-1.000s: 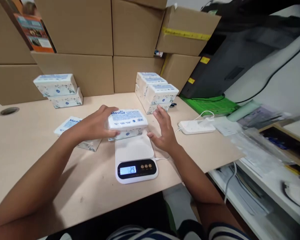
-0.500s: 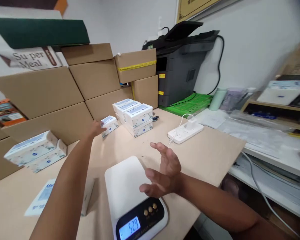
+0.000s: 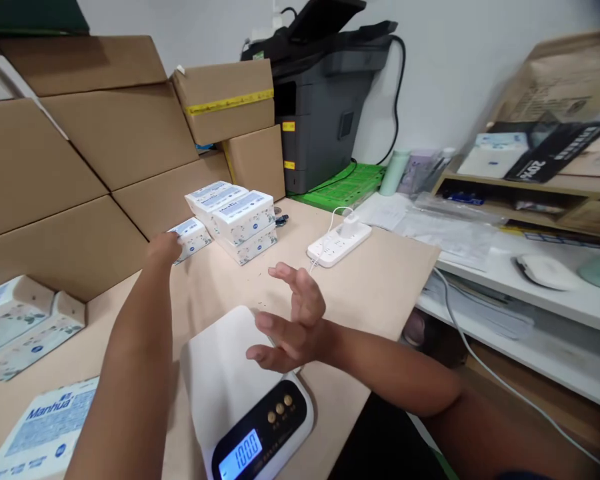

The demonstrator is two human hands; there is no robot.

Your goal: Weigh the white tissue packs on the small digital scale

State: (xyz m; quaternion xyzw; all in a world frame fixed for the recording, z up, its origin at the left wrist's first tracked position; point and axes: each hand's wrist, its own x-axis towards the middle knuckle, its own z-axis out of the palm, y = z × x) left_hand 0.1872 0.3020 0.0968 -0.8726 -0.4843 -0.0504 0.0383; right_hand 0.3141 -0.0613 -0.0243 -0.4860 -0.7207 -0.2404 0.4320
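Note:
At the far side of the table, my left hand (image 3: 164,249) is closed on the left end of a white tissue pack (image 3: 194,237); its fingertips are partly hidden. This pack sits just left of stacked tissue packs (image 3: 247,217). My right hand (image 3: 295,320) hovers over the right side of a white digital scale (image 3: 220,373), fingers spread and nothing in them. The scale's plate bears no pack, and its lit display (image 3: 241,456) appears to read 100.0. A tissue pack marked Manhua (image 3: 45,427) lies at the near left, partly behind my left forearm.
More tissue packs (image 3: 30,327) lie at the left edge. Cardboard boxes (image 3: 125,133) form a wall behind them. A power strip (image 3: 339,244) with a plugged-in charger sits right of the stack. A dark printer (image 3: 325,113) stands at the back, and a white shelf desk (image 3: 520,280) on the right.
The view has turned right, so things appear shifted left. My left hand and its pack seem slightly closer to the stack. The scale's display has gone from about 52.9 to 100.0.

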